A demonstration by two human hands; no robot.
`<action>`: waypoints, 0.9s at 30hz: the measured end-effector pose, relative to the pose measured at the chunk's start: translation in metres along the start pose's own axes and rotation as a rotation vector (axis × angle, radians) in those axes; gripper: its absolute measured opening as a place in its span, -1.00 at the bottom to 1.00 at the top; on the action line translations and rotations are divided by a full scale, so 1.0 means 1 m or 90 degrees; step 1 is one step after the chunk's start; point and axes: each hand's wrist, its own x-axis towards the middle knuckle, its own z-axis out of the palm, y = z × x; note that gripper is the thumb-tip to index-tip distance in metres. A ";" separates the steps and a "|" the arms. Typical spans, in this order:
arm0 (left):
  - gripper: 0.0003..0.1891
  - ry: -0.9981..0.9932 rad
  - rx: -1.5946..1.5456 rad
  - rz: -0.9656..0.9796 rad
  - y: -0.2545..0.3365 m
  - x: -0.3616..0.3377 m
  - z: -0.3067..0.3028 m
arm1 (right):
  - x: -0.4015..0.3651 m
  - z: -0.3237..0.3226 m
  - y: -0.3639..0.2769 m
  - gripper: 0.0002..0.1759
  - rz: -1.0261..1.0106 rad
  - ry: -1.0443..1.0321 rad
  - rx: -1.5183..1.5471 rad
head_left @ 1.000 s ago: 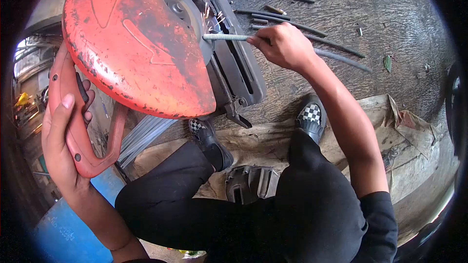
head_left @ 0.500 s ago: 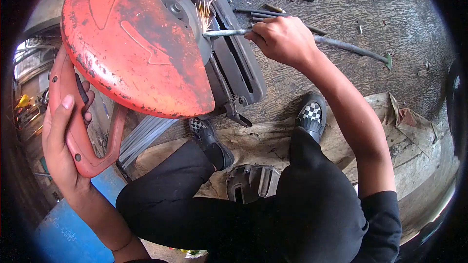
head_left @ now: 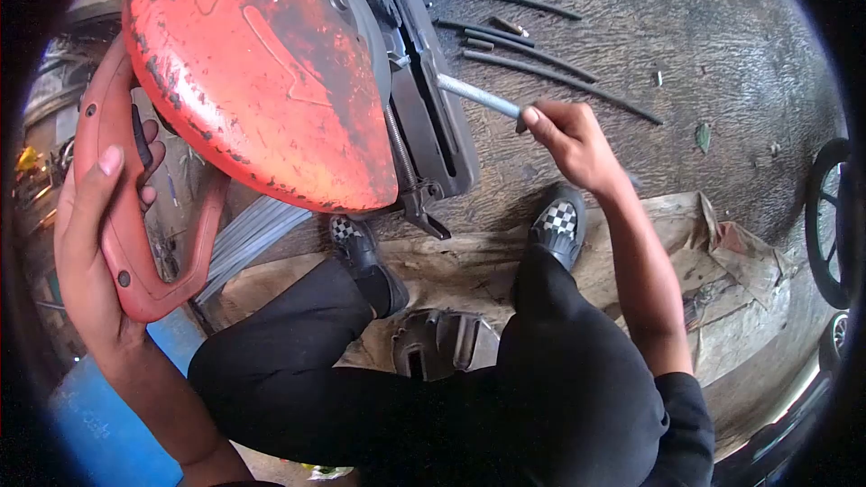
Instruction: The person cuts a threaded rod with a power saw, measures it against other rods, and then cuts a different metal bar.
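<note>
Pieces (head_left: 559,85) seemingly cut, upper centre; bundle (head_left: 251,239) seemingly uncut, centre left.
Right hand (head_left: 579,142) pinches rod (head_left: 480,94) beside saw (head_left: 271,81); left hand (head_left: 87,225) curls round handle (head_left: 135,261).

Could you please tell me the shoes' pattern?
The shoes have black-and-white checked tops, clearest in the head view.

The grey rod (head_left: 478,95) slants beside the saw (head_left: 421,108); the red guard (head_left: 262,90) is scuffed.

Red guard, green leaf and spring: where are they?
Red guard (head_left: 239,81), head view: middle of its face.
Green leaf (head_left: 703,136), head view: its middle.
Spring (head_left: 400,146), head view: middle of its coils.
</note>
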 end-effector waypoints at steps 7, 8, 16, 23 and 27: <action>-0.47 -0.041 0.013 0.011 -0.001 0.002 -0.003 | -0.020 -0.003 0.000 -0.49 0.052 -0.095 0.255; -0.47 -0.035 0.008 0.009 -0.001 0.002 -0.005 | -0.022 -0.003 0.001 -0.49 0.061 -0.106 0.279; -0.49 -0.004 0.022 0.005 0.000 0.001 0.001 | -0.025 0.000 -0.001 -0.46 0.071 -0.139 0.368; -0.42 -0.026 0.028 0.011 -0.001 0.001 -0.002 | -0.009 0.009 0.001 -0.44 0.119 -0.068 0.255; -0.45 -0.063 0.030 0.005 -0.005 0.007 -0.014 | 0.024 0.007 -0.011 -0.44 0.020 0.040 -0.147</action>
